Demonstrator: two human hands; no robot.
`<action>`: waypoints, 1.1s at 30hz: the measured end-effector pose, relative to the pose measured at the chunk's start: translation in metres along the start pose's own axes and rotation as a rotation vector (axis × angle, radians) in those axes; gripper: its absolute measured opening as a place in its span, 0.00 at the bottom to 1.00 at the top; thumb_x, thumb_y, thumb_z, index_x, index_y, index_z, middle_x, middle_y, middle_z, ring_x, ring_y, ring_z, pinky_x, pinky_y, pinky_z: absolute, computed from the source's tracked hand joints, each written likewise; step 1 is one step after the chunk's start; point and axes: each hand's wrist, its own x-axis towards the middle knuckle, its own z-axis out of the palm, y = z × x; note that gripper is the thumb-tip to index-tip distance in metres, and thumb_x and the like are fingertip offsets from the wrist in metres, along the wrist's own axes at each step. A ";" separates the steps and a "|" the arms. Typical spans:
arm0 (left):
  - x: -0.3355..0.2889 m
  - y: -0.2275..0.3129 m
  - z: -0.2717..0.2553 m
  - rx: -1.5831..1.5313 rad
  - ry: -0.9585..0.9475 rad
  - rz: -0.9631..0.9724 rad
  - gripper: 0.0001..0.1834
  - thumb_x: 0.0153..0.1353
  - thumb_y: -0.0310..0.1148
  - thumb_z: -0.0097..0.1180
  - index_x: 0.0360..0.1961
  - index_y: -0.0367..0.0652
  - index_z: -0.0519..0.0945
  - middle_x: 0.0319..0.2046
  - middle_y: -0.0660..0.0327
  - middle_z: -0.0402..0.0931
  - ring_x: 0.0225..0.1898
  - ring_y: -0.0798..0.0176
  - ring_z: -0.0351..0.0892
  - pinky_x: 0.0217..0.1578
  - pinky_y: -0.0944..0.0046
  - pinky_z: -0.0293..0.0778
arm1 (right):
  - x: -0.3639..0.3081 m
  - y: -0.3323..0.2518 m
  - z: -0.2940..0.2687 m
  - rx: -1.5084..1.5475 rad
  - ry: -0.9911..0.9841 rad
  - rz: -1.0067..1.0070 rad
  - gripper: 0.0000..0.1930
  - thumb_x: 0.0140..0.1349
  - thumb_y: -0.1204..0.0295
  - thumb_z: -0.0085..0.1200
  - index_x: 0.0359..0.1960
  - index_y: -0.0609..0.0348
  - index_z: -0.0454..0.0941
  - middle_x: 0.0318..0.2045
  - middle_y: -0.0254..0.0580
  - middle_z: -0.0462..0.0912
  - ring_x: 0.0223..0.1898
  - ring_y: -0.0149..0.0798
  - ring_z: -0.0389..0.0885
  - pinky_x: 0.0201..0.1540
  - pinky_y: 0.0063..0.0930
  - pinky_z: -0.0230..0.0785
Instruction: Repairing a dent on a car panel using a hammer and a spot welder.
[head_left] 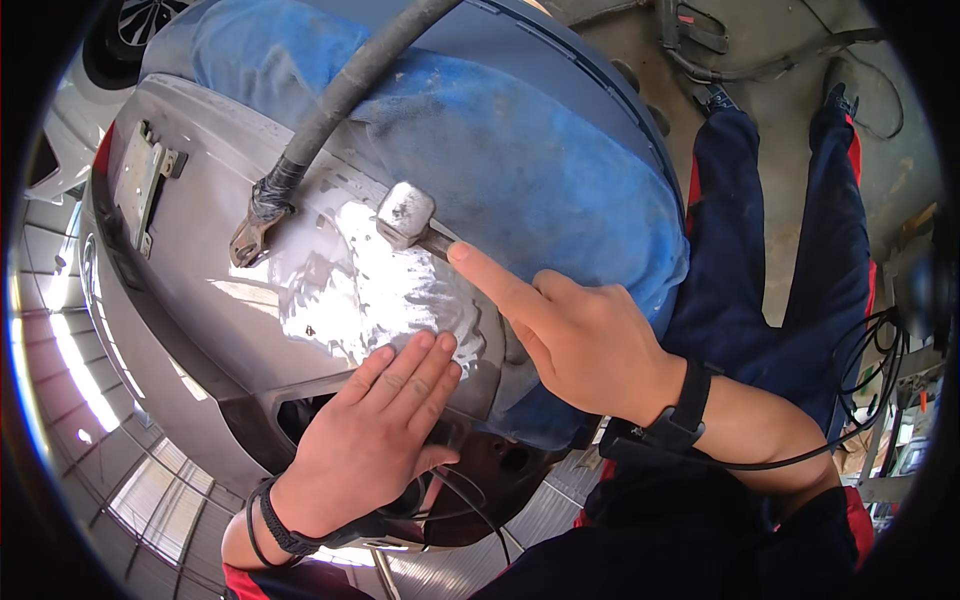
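My left hand lies flat with fingers stretched out on a grey car body panel. Its fingertips touch the lower edge of a bright bare-metal patch, which looks uneven and scuffed. A hammer with a blocky, worn metal head rests over or just above the upper part of this patch; whether it touches cannot be made out. My right hand is closed around the hammer's short dark handle, index finger stretched along it. Most of the handle is hidden in the palm.
A thick grey bar or hose with a taped metal end crosses the panel. A blue cloth covers the neighbouring bodywork. A bracket sits at the panel's left. Black cables hang at right; another hose lies on the floor.
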 end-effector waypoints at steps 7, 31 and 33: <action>0.001 0.002 0.002 0.015 0.012 0.007 0.40 0.49 0.51 0.62 0.59 0.37 0.70 0.65 0.52 0.61 0.68 0.51 0.57 0.65 0.54 0.56 | -0.008 0.000 -0.004 0.083 0.032 0.018 0.29 0.60 0.79 0.51 0.65 0.48 0.66 0.18 0.40 0.68 0.15 0.43 0.68 0.19 0.35 0.65; -0.038 0.003 -0.005 -0.665 0.669 0.007 0.15 0.53 0.20 0.46 0.43 0.34 0.74 0.33 0.51 0.80 0.34 0.50 0.81 0.39 0.57 0.76 | -0.079 0.009 -0.046 0.834 -0.731 0.134 0.15 0.67 0.61 0.49 0.49 0.57 0.73 0.27 0.44 0.80 0.21 0.48 0.78 0.22 0.36 0.71; -0.031 0.001 -0.005 -0.622 0.717 -0.006 0.14 0.54 0.21 0.47 0.43 0.34 0.74 0.33 0.51 0.80 0.34 0.50 0.81 0.39 0.58 0.76 | -0.087 0.008 -0.051 0.738 -0.576 0.096 0.15 0.68 0.61 0.48 0.49 0.57 0.73 0.27 0.44 0.80 0.22 0.48 0.79 0.22 0.36 0.71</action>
